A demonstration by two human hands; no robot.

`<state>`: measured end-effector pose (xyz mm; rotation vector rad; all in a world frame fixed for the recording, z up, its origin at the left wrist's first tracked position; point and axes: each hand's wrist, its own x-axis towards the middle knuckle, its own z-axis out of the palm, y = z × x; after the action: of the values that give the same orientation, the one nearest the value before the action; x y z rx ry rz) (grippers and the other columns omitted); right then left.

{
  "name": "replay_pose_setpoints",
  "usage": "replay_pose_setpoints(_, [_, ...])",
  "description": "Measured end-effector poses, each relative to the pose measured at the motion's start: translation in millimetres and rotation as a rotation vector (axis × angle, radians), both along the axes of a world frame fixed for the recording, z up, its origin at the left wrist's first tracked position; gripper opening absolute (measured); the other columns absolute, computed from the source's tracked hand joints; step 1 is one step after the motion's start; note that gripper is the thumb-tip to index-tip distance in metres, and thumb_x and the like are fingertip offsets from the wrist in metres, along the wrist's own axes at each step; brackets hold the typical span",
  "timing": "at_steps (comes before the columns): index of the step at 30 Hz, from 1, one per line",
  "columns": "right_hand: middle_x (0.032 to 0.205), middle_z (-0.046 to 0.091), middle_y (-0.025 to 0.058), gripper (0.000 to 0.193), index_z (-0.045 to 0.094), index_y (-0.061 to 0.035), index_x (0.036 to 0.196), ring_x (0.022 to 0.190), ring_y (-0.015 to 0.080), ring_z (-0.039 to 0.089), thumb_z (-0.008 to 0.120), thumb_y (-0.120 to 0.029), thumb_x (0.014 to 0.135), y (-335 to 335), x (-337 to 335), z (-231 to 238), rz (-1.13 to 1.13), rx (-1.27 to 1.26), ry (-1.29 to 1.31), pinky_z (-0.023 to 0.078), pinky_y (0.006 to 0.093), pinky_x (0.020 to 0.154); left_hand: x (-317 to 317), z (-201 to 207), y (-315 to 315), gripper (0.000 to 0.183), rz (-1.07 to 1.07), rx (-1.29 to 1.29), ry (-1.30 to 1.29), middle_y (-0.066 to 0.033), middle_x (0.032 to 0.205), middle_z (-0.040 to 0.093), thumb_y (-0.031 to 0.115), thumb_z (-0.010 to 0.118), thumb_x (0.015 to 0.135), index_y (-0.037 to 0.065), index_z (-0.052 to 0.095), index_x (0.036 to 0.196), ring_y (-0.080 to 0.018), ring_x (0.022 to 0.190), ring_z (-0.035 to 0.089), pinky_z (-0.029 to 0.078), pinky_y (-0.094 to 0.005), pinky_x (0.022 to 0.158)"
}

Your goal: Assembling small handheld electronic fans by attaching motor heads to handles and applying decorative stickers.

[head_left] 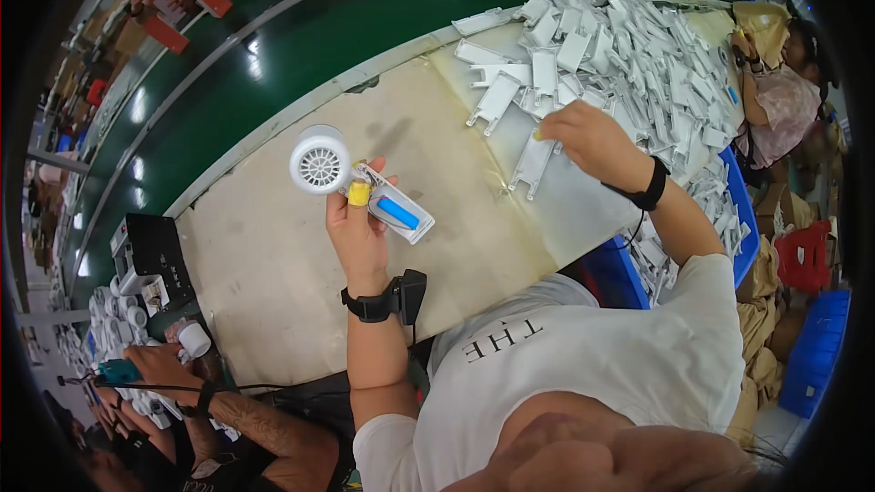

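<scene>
My left hand [354, 232] is closed around a small white handheld fan above the table. The round fan head [320, 164] with its slotted grille points up and left. Its handle is a white shell lying open, with a blue cylindrical battery [398, 212] inside. Something yellow [360, 193] wraps a finger of that hand, beside the fan's neck. My right hand [592, 138] pinches the upper end of a white plastic handle cover [531, 166] at the near edge of a pile. A bit of yellow shows at its fingertips too.
The big pile of white covers [629, 64] spreads over the table's far right. More parts fill a blue bin [743, 210] beside me. A green conveyor belt [273, 64] runs beyond the table [273, 282]. Co-workers sit at left and right; a black box [153, 260] stands left.
</scene>
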<state>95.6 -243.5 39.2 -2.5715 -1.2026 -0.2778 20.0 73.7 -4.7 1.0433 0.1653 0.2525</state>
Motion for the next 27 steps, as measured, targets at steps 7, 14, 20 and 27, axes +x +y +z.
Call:
replay_pose_setpoints(7, [0.105,0.056,0.0053,0.044,0.054,-0.0092,0.107,0.094,0.0249,0.050,0.054,0.002,0.065,18,-19,-23,0.151,-0.231,0.075,0.041,0.0378,0.085,0,-8,-13,0.026,0.006,-0.073,-0.005,-0.0146,0.113,0.059,0.013,0.052,0.091,0.002,0.050,0.114,-0.0179,0.090,0.062,0.051,-0.0228,0.062])
replay_pose_setpoints(14, [0.108,0.054,0.0175,0.058,0.041,-0.0012,0.126,0.101,0.0344,0.049,0.061,-0.006,0.071,40,-24,-15,-0.197,0.190,0.524,0.038,0.0376,0.092,-5,-14,-13,0.029,-0.009,-0.106,-0.016,-0.0165,0.118,0.056,0.010,0.052,0.090,-0.001,0.050,0.116,-0.0225,0.093,0.061,0.054,-0.0341,0.072])
replay_pose_setpoints(20, [0.114,0.050,0.0177,0.067,0.036,-0.0016,0.130,0.101,0.0361,0.050,0.068,-0.022,0.074,114,-37,7,0.022,0.544,0.530,0.042,0.0384,0.086,0,-11,-25,0.033,0.079,-0.139,-0.026,-0.0146,0.118,0.055,0.011,0.052,0.090,-0.002,0.048,0.120,-0.0211,0.098,0.059,0.052,-0.0340,0.078])
replay_pose_setpoints(27, [0.100,0.056,0.0099,0.058,0.047,-0.0080,0.120,0.084,0.0274,0.051,0.069,-0.015,0.066,154,-51,17,0.007,0.325,0.141,0.045,0.0353,0.073,-5,-5,-26,0.033,0.107,-0.150,-0.070,-0.0125,0.118,0.055,0.007,0.050,0.090,-0.003,0.048,0.121,-0.0187,0.101,0.056,0.049,-0.0301,0.083])
